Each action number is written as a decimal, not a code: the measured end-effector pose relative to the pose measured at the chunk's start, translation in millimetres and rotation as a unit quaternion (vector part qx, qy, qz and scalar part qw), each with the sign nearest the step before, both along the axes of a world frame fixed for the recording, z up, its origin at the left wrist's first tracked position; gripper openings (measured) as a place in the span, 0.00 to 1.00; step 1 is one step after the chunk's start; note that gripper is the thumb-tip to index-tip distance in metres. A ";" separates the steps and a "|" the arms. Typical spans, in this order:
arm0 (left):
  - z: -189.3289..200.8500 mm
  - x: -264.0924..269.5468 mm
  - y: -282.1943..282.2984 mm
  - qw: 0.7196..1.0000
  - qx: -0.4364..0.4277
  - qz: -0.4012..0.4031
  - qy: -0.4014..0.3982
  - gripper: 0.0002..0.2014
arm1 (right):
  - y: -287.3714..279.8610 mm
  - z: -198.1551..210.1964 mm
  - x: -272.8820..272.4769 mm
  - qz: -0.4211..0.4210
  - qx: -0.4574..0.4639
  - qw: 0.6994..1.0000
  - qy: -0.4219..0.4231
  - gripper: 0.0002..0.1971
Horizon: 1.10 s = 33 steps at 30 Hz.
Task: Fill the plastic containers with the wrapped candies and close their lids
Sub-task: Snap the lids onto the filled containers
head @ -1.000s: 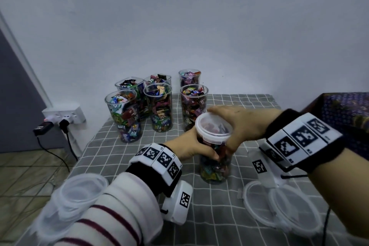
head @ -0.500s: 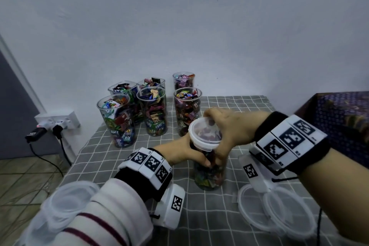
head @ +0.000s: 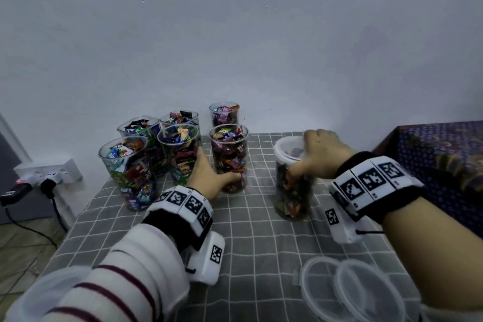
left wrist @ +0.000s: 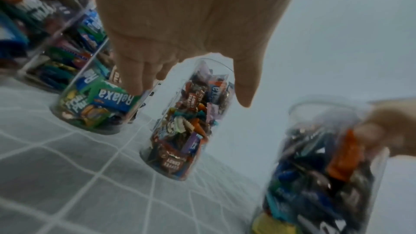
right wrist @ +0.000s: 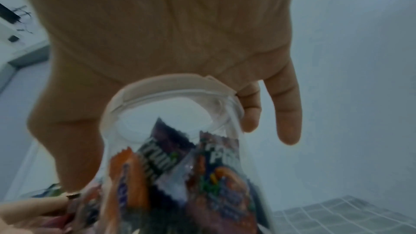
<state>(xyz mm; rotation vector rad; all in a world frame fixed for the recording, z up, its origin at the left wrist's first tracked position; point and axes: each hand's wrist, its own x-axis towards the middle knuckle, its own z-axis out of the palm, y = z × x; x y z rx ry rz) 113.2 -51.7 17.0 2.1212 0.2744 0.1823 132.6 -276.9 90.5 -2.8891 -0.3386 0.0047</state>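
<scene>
A candy-filled container with its white lid on stands at the right of the grey checked table. My right hand grips it from above, thumb on the side wall and fingers over the lid. My left hand reaches to an uncovered, candy-filled container at the back. Its fingers and thumb are spread either side of that container; contact is unclear. The lidded container also shows blurred at the right of the left wrist view.
Several more uncovered filled containers cluster at the back left by the wall. Loose lids lie at the front right. A power strip hangs left of the table. Purple patterned furniture stands at the right.
My right hand has carried the lidded container from the table's middle to the right. My left hand has let go of it and moved back to an uncovered container.
</scene>
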 end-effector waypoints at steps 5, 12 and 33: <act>-1.9 29.8 0.4 0.997 -0.071 0.037 -0.022 0.64 | -9.9 -8.8 25.1 -0.084 0.016 0.996 -0.020 0.43; -4.7 44.8 -13.2 0.993 -0.062 0.061 -0.077 0.59 | -9.7 -14.9 48.0 -0.150 0.066 0.985 -0.059 0.43; -15.3 -15.5 -12.6 0.992 -0.070 -0.088 -0.056 0.40 | -19.6 -8.0 10.2 -0.088 0.071 0.988 -0.105 0.55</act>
